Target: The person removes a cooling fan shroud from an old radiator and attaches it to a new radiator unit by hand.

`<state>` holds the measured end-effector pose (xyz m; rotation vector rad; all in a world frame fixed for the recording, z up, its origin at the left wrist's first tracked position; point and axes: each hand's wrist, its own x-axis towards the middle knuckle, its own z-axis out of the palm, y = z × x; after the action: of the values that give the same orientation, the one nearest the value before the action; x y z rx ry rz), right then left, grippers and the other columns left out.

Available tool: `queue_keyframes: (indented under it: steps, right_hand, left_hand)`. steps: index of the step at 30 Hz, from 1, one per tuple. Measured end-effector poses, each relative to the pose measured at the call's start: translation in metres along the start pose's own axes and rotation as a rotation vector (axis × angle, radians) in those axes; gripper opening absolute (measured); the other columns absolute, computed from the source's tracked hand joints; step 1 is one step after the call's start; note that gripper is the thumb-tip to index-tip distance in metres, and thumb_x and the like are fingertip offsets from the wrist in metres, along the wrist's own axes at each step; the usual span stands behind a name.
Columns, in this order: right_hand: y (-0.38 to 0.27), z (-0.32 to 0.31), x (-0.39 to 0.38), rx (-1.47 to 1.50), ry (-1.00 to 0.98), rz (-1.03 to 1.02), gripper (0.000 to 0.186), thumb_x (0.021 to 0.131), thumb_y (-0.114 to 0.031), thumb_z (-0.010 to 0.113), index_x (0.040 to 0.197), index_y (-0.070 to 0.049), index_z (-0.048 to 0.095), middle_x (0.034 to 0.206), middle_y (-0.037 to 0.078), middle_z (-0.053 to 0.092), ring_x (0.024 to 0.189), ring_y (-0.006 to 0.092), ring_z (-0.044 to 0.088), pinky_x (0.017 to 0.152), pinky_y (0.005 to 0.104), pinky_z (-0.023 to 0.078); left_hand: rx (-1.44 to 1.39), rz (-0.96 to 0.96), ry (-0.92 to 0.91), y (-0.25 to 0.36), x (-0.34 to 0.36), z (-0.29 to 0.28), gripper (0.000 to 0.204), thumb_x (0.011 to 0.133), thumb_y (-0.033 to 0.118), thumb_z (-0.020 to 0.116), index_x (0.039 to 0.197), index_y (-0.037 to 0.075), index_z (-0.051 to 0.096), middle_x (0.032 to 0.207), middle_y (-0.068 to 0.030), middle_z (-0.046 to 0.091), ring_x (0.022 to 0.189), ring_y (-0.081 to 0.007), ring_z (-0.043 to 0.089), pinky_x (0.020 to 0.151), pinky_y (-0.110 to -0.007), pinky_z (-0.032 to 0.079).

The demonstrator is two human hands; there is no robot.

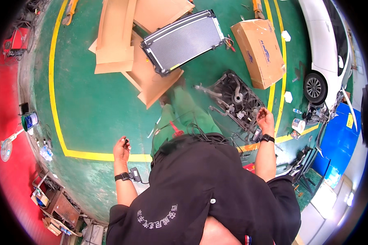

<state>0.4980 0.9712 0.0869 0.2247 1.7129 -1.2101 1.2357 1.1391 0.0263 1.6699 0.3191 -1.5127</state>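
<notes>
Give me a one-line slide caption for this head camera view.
Standing on a green floor, left hand pinching a small dark part, right hand open beside a black fan shroud.

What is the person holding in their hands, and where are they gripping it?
The left hand pinches a small dark object at its fingertips; which part cannot be told. The right hand looks empty.

Green workshop floor [94, 110] with yellow lines [55, 106], red floor [4, 134] beyond.

A car repair shop

A white car [329, 49] is sitting at the side of a green floor [98, 110] with yellow lines [55, 102]. A car radiator [183, 41], a black fan part [233, 100] and cardboard boxes [258, 53] are lying around, and tools are piling up by the wall.
</notes>
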Motion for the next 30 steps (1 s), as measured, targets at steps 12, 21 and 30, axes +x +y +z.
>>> queue_keyframes:
  steps: [12, 21, 30]
  right_hand:
    - [-0.042, 0.085, 0.060, -0.052, -0.083, 0.034, 0.012, 0.094, -0.016, 0.059, 0.090, -0.006, 0.065, 0.084, 0.004, 0.068, 0.076, 0.0164, 0.065, 0.068, 0.0307, 0.055]
    - [-0.065, 0.089, 0.098, -0.024, -0.076, 0.055, 0.011, 0.094, -0.016, 0.058, 0.093, -0.007, 0.064, 0.086, 0.003, 0.068, 0.079, 0.0158, 0.065, 0.070, 0.0308, 0.055]
    - [-0.064, 0.099, 0.085, -0.002, -0.069, 0.005, 0.010, 0.093, -0.016, 0.059, 0.093, -0.008, 0.065, 0.087, 0.004, 0.069, 0.077, 0.0152, 0.065, 0.068, 0.0306, 0.054]
  left_hand:
    - [-0.091, -0.109, 0.127, 0.005, -0.005, 0.035, 0.042, 0.076, -0.002, 0.045, 0.117, 0.004, 0.056, 0.091, -0.0078, 0.057, 0.076, -0.0257, 0.056, 0.066, -0.037, 0.049]
    - [0.024, 0.125, 0.076, 0.050, -0.018, 0.127, 0.016, 0.095, 0.007, 0.060, 0.109, 0.000, 0.060, 0.092, -0.0091, 0.061, 0.077, -0.0199, 0.061, 0.064, -0.030, 0.052]
    - [0.297, 0.349, 0.005, 0.129, -0.021, 0.202, 0.023, 0.091, 0.002, 0.066, 0.112, -0.003, 0.061, 0.102, -0.0090, 0.063, 0.089, -0.0180, 0.064, 0.076, -0.027, 0.054]
